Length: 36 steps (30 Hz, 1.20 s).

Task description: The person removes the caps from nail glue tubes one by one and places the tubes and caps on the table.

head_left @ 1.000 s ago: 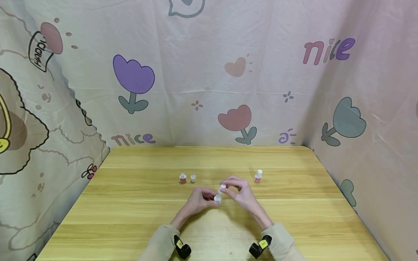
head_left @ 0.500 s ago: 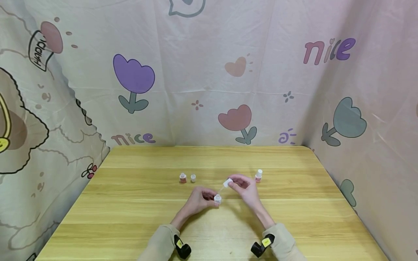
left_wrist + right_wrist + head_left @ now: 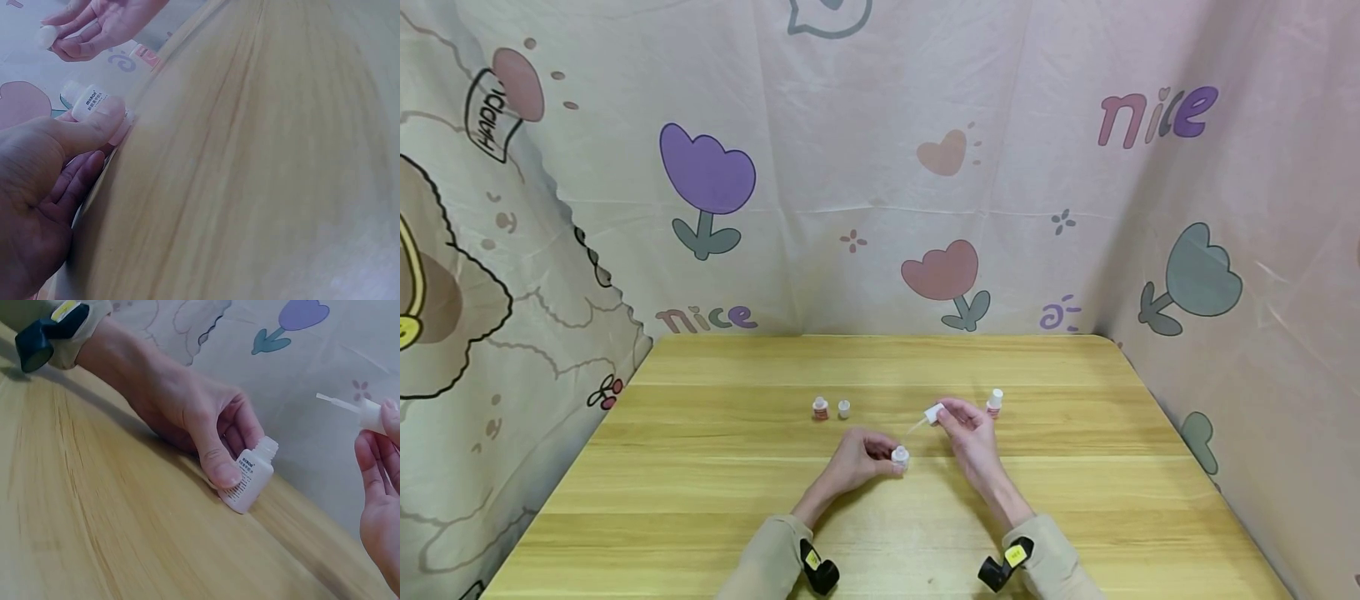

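My left hand (image 3: 859,462) holds a small white bottle (image 3: 253,478) upright on the table, thumb across its printed label. The bottle's threaded neck is bare at the top. Up and to the right of it, my right hand (image 3: 972,435) pinches a white brush cap (image 3: 934,413) between thumb and fingers. A thin pale brush (image 3: 337,402) sticks out of the cap, pointing left and toward the bottle, apart from its mouth. In the left wrist view the cap (image 3: 47,36) shows only its rounded end.
Behind my left hand stand a small bottle (image 3: 820,409) with a red label and a separate white cap (image 3: 844,409). A capped red-label bottle (image 3: 995,403) stands just behind my right hand. The wooden table (image 3: 700,500) ends at a printed curtain (image 3: 835,167).
My right hand has lifted the brush cap away from the bottle's mouth, up and to the right, tilting it so the brush shows. The left hand and bottle have stayed put.
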Each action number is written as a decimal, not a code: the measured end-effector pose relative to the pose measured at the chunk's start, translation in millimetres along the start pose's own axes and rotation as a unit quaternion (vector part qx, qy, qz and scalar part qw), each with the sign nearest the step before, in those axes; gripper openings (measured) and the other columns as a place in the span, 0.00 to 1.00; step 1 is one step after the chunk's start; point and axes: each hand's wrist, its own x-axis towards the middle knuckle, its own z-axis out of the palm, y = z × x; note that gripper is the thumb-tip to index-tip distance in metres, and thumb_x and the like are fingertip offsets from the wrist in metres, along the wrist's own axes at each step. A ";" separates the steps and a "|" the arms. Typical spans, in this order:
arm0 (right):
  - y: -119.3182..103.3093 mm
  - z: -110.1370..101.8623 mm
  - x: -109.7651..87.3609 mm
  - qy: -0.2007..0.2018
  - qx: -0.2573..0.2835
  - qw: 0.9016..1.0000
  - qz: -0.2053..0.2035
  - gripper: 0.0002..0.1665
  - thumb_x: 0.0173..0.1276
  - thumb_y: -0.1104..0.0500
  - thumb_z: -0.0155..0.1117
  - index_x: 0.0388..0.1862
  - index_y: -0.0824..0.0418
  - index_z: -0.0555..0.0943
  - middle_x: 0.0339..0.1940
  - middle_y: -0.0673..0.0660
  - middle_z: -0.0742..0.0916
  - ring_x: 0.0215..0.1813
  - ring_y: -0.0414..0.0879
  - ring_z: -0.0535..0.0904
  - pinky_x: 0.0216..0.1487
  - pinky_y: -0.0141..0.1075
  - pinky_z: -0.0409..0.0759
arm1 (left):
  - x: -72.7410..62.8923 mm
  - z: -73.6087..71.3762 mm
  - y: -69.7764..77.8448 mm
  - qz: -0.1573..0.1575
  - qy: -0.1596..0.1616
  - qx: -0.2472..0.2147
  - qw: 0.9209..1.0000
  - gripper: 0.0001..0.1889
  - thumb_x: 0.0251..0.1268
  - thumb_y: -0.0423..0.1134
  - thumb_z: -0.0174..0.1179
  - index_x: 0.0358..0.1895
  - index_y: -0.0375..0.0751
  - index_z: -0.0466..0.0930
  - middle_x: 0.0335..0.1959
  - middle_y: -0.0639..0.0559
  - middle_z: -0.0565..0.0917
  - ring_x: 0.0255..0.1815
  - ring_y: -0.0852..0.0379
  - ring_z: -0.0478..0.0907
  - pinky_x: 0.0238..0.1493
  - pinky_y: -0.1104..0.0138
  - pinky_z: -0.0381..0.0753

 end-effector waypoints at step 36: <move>-0.2 -1.1 -4.5 -0.047 0.199 0.977 0.053 0.18 0.76 0.73 0.49 0.50 0.62 0.85 0.47 0.54 0.90 0.48 0.40 0.87 0.55 0.28 0.83 | 0.8 -1.8 -1.5 -0.004 -0.008 0.020 1.000 0.15 0.48 0.34 0.79 0.41 0.36 0.89 0.34 0.42 0.91 0.28 0.70 0.80 0.32 0.74 0.81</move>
